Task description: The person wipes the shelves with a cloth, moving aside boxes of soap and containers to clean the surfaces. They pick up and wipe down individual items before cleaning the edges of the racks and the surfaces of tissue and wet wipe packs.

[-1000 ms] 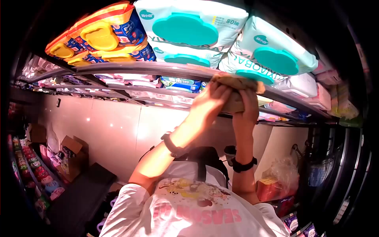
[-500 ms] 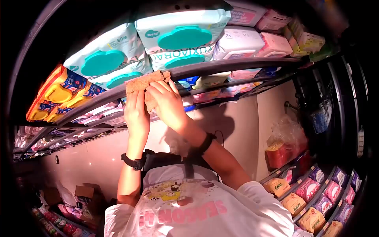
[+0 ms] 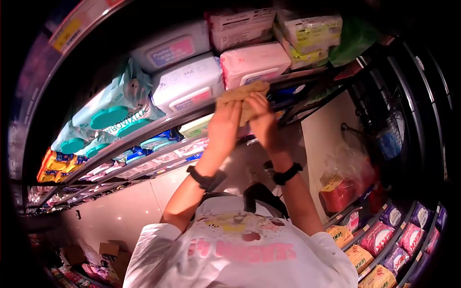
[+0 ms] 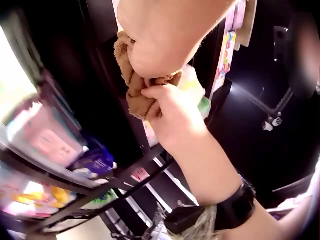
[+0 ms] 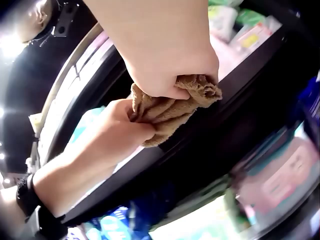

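A brown towelling cloth (image 3: 245, 93) lies bunched along the dark front edge of a shelf (image 3: 192, 111). My left hand (image 3: 224, 127) grips its left part, fingers over the cloth and thumb beneath, as the right wrist view shows. Close beside it, my right hand (image 3: 262, 120) holds the other end, with its thumb curled into the folds (image 5: 170, 107). The left wrist view also has both hands on the cloth (image 4: 142, 97). Just behind the cloth on the shelf sit a pink wipes pack (image 3: 254, 62) and a white wipes pack (image 3: 187, 82).
Teal-lidded wipes packs (image 3: 110, 117) and orange-and-blue packs (image 3: 60, 163) line the shelf to the left. Yellow-green packs (image 3: 312, 36) stand to the right. Lower shelves hold more packs. A red box (image 3: 338, 197) under clear plastic stands at the right, near racks of tissue packs (image 3: 379, 237).
Both hands have slid the cloth rightward along the shelf edge, from the teal-lidded packs to the white and pink ones. The head view has turned right with them.
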The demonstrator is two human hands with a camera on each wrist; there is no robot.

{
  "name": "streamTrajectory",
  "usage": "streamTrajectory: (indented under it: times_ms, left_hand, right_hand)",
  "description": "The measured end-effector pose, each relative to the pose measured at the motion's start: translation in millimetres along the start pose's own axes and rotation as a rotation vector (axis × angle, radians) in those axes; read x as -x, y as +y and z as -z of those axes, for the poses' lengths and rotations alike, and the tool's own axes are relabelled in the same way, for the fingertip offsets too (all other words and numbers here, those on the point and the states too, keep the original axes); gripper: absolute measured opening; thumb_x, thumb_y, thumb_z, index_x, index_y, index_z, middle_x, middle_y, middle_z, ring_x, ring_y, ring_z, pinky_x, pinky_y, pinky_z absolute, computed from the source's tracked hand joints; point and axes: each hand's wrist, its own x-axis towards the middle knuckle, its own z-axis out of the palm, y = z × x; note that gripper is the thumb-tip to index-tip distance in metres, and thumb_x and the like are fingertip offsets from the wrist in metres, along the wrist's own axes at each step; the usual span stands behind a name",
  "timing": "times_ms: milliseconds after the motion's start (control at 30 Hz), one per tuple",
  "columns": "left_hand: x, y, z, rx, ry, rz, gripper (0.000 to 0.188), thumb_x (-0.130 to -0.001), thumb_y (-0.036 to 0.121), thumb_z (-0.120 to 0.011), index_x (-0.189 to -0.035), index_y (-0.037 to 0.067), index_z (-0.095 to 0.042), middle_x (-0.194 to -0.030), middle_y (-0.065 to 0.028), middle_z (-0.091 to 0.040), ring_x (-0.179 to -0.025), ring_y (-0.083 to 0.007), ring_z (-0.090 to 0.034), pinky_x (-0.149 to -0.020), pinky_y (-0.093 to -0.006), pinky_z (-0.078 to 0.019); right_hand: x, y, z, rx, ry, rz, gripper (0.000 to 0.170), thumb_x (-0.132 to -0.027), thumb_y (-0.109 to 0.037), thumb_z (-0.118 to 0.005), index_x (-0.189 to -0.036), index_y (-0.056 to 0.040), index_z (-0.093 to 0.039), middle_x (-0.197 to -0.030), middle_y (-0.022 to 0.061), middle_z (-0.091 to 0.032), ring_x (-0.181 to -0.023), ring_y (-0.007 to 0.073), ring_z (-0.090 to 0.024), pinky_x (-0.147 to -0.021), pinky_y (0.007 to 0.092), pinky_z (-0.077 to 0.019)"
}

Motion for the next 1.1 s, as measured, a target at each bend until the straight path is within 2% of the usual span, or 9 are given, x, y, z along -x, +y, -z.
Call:
streamTrajectory:
  times_ms: [67, 133, 167, 267, 367, 600, 733, 933, 1100]
  left_hand:
    - [-32.3, 33.4, -40.8, 0.088, -0.056, -0.037, 0.045, -0.069, 0.005, -0.056, -0.113, -0.003, -0.053, -0.109, -0.0170, -0.057, -0.104, -0.0325, -0.054, -0.087, -0.0380, -0.0463]
    - [-61.3, 59.0, -83.4, 0.099, 0.061, -0.155, 0.042, -0.070, 0.003, -0.056, -0.111, -0.004, -0.054, -0.111, -0.0172, -0.054, -0.105, -0.0344, -0.052, -0.087, -0.0372, -0.0464]
    - [-74.7, 70.9, -89.2, 0.256, -0.029, -0.098, 0.038, -0.072, 0.001, -0.054, -0.109, -0.006, -0.054, -0.111, -0.0174, -0.053, -0.105, -0.0354, -0.051, -0.086, -0.0370, -0.0471]
    - [-84.8, 82.4, -100.8, 0.317, 0.062, -0.145, 0.040, -0.072, 0.001, -0.053, -0.111, -0.007, -0.054, -0.111, -0.0179, -0.053, -0.105, -0.0362, -0.050, -0.087, -0.0380, -0.0464]
    - [-70.1, 70.7, -81.5, 0.331, 0.000, -0.130, 0.046, -0.070, 0.000, -0.055, -0.115, -0.005, -0.053, -0.117, -0.0190, -0.053, -0.111, -0.0378, -0.049, -0.091, -0.0400, -0.0448]
    - [5.8, 29.2, 13.8, 0.155, 0.165, 0.360, 0.058, -0.055, -0.017, -0.049, -0.110, -0.001, -0.057, -0.111, -0.0198, -0.057, -0.108, -0.0386, -0.051, -0.093, -0.0426, -0.0411]
    - [40.6, 8.5, 38.4, -0.071, 0.208, 0.514, 0.061, -0.055, -0.019, -0.045, -0.112, -0.001, -0.055, -0.115, -0.0201, -0.055, -0.115, -0.0385, -0.047, -0.097, -0.0421, -0.0375]
    - [37.9, 4.7, 19.7, -0.077, 0.246, 0.433, 0.057, -0.054, -0.018, -0.050, -0.107, -0.002, -0.057, -0.109, -0.0182, -0.055, -0.104, -0.0395, -0.049, -0.091, -0.0413, -0.0410]
    - [29.9, 17.0, -27.4, -0.002, 0.199, 0.248, 0.054, -0.054, -0.013, -0.057, -0.107, -0.002, -0.058, -0.110, -0.0163, -0.056, -0.109, -0.0388, -0.048, -0.092, -0.0437, -0.0426]
  right_hand:
    - [-0.5, 60.0, 37.3, 0.111, 0.049, 0.066, 0.047, -0.062, 0.014, -0.047, -0.107, 0.0009, -0.056, -0.111, 0.0199, -0.056, -0.111, 0.0370, -0.050, -0.096, 0.0399, -0.0397]
    - [-10.8, 95.6, 77.1, 0.085, -0.040, -0.118, 0.053, -0.065, 0.015, -0.045, -0.115, -0.0020, -0.053, -0.117, 0.0188, -0.054, -0.114, 0.0370, -0.048, -0.096, 0.0394, -0.0393]
    - [-7.5, 111.0, 86.6, 0.172, -0.015, -0.130, 0.055, -0.067, 0.015, -0.046, -0.119, -0.0025, -0.051, -0.121, 0.0201, -0.052, -0.115, 0.0377, -0.047, -0.096, 0.0400, -0.0391]
    - [-13.6, 118.6, 102.3, 0.230, -0.028, -0.085, 0.053, -0.069, 0.014, -0.049, -0.121, 0.0002, -0.050, -0.122, 0.0231, -0.051, -0.117, 0.0383, -0.045, -0.098, 0.0401, -0.0383]
    - [-4.0, 122.8, 86.2, 0.062, 0.006, -0.024, 0.047, -0.067, 0.011, -0.050, -0.114, 0.0018, -0.054, -0.118, 0.0219, -0.052, -0.115, 0.0392, -0.047, -0.099, 0.0418, -0.0364]
    - [-17.3, 24.2, -15.2, -0.220, -0.158, 0.147, 0.034, -0.062, 0.002, -0.060, -0.096, -0.0011, -0.057, -0.102, 0.0144, -0.055, -0.099, 0.0365, -0.048, -0.086, 0.0431, -0.0405]
    - [-15.4, -26.6, -44.9, -0.254, -0.396, 0.169, 0.048, -0.057, 0.003, -0.062, -0.104, -0.0034, -0.056, -0.109, 0.0112, -0.052, -0.104, 0.0346, -0.046, -0.088, 0.0401, -0.0427]
    - [-0.1, 6.6, -53.1, -0.223, -0.307, 0.315, 0.045, -0.058, 0.003, -0.062, -0.102, -0.0050, -0.058, -0.108, 0.0069, -0.055, -0.103, 0.0277, -0.049, -0.084, 0.0370, -0.0450]
    - [12.2, 48.7, -21.6, -0.180, -0.260, 0.184, 0.037, -0.058, 0.008, -0.059, -0.094, -0.0041, -0.057, -0.095, 0.0115, -0.053, -0.097, 0.0336, -0.049, -0.081, 0.0401, -0.0438]
